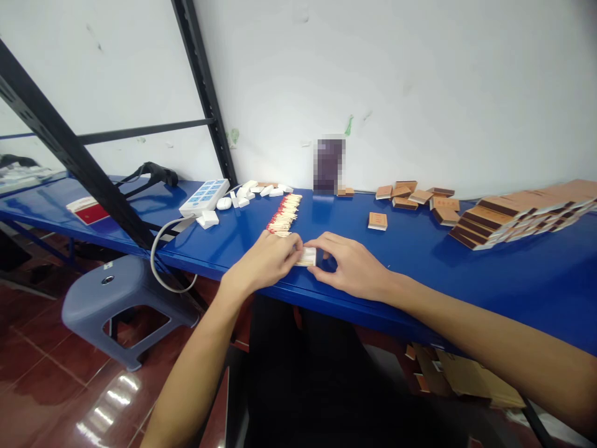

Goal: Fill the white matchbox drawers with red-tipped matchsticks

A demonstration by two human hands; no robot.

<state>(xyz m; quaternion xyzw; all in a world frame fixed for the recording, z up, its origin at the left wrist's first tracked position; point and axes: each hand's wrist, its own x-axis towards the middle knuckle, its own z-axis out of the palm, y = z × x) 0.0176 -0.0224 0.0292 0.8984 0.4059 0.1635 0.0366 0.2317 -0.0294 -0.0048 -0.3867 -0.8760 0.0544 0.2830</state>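
Both my hands meet over a small matchbox tray [308, 256] full of matches near the front edge of the blue table [466, 267]. My left hand [265, 261] pinches the tray's left end, fingers closed. My right hand [352, 267] grips its right side with curled fingers. Just behind them lies a long heap of red-tipped matches [284, 214].
A single matchbox [377, 221] lies mid-table. Several loose matchboxes [420, 196] and a long stack of flat box sleeves [517, 218] sit at right. A white power strip [205, 196] with small white parts [252, 191] lies at left. A grey stool [121, 298] stands on the floor beside black shelf struts [93, 174].
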